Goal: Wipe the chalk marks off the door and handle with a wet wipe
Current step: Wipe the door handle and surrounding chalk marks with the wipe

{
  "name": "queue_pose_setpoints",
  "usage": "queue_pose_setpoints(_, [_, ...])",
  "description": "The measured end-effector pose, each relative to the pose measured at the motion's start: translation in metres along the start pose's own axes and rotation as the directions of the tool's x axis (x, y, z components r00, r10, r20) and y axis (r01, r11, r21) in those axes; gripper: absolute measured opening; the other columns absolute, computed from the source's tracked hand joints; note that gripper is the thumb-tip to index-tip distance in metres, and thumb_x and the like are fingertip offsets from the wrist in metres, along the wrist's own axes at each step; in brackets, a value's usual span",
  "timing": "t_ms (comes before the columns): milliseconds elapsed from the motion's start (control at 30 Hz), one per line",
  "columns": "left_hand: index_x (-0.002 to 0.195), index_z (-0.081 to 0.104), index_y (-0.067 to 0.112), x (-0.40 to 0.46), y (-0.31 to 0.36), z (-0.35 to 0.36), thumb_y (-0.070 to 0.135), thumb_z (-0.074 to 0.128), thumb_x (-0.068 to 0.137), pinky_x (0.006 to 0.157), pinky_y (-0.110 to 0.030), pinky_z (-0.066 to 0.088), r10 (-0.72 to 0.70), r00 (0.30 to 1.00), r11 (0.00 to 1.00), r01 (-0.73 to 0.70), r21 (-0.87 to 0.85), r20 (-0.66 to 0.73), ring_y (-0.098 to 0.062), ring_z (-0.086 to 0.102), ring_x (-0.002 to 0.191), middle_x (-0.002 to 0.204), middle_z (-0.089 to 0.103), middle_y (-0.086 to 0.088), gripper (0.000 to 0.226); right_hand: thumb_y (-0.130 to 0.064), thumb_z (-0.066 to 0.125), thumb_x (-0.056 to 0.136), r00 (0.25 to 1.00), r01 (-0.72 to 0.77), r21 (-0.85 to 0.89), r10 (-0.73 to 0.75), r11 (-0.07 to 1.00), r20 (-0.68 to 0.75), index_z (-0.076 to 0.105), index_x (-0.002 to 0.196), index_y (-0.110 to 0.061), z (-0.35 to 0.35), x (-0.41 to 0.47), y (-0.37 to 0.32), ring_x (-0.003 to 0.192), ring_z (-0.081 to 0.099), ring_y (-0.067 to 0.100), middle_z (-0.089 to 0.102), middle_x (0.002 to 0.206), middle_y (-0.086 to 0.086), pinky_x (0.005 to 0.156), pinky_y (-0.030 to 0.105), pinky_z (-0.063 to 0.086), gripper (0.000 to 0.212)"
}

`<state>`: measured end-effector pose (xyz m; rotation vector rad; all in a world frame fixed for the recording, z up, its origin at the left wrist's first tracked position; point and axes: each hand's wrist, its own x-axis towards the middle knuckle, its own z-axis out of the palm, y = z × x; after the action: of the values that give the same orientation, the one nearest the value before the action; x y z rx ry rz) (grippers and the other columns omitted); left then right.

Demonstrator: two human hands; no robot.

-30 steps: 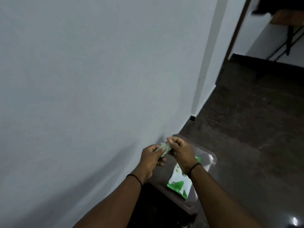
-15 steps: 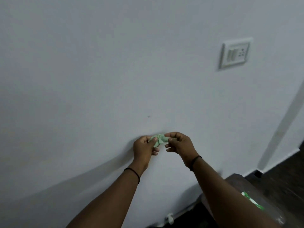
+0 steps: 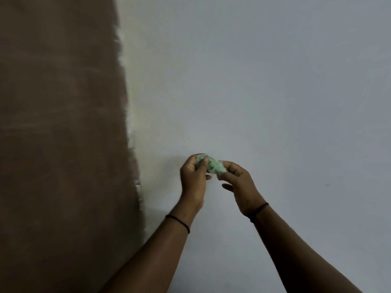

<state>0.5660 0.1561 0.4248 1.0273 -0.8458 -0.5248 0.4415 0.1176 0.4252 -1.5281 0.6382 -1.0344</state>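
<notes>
A crumpled pale green wet wipe (image 3: 214,164) is held between both hands in front of the white wall. My left hand (image 3: 193,180) pinches its left end with thumb and fingers. My right hand (image 3: 239,182) pinches its right end with curled fingers. The brown door (image 3: 59,144) fills the left third of the view, blurred, with faint pale chalk smears across it. The door handle is out of view.
A white wall (image 3: 275,92) covers the middle and right of the view. A lighter strip of frame (image 3: 132,102) runs along the door's right edge.
The view has swung left: the stool with the wipe pack and the wall switch have left the frame, and the brown door has come in. Both hands still hold the wipe.
</notes>
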Motion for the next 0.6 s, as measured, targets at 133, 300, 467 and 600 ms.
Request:
queue_pose_setpoints(133, [0.099, 0.065, 0.014, -0.002, 0.033, -0.055, 0.003, 0.049, 0.097, 0.062, -0.033, 0.054, 0.211, 0.973, 0.963, -0.191, 0.19, -0.094, -0.023, 0.064, 0.076, 0.091, 0.068, -0.009, 0.02, -0.043, 0.061, 0.087, 0.977, 0.061, 0.042, -0.069, 0.997, 0.204, 0.072, 0.094, -0.018, 0.068, 0.01, -0.016, 0.081, 0.066, 0.013, 0.073, 0.09, 0.007, 0.071, 0.028, 0.048, 0.028])
queue_pose_setpoints(300, [0.112, 0.062, 0.013, -0.019, 0.067, -0.118, 0.012, 0.056, 0.094, 0.081, -0.03, 0.052, 0.382, 0.889, 0.864, -0.245, 0.44, -0.254, -0.017, 0.064, 0.095, 0.104, 0.067, -0.003, 0.019, -0.011, 0.057, 0.095, 0.899, 0.066, 0.202, -0.146, 0.977, 0.413, 0.069, 0.081, -0.019, 0.141, 0.025, -0.007, 0.073, 0.062, 0.02, 0.068, 0.081, 0.004, 0.069, 0.035, 0.049, 0.02])
queue_pose_setpoints(467, [0.105, 0.063, 0.021, -0.064, 0.102, -0.188, 0.015, 0.069, 0.088, 0.074, -0.019, 0.051, 0.46, 0.761, 0.819, -0.165, 0.549, -0.458, -0.001, 0.061, 0.084, 0.094, 0.064, 0.009, 0.019, -0.001, 0.058, 0.09, 0.731, -0.095, 0.374, -0.19, 0.922, 0.655, 0.063, 0.099, -0.003, 0.226, -0.001, -0.001, 0.086, 0.059, 0.027, 0.066, 0.098, 0.019, 0.073, 0.035, 0.048, 0.011])
queue_pose_setpoints(600, [0.093, 0.065, 0.016, -0.112, 0.14, -0.23, 0.012, 0.073, 0.087, 0.066, -0.025, 0.052, 0.5, 0.646, 0.82, -0.138, 0.556, -0.577, -0.007, 0.062, 0.073, 0.083, 0.068, -0.003, 0.011, 0.008, 0.052, 0.089, 0.619, -0.299, 0.489, -0.223, 0.82, 0.753, 0.059, 0.085, -0.01, 0.281, -0.044, -0.028, 0.071, 0.062, 0.019, 0.067, 0.079, 0.009, 0.069, 0.033, 0.052, 0.02])
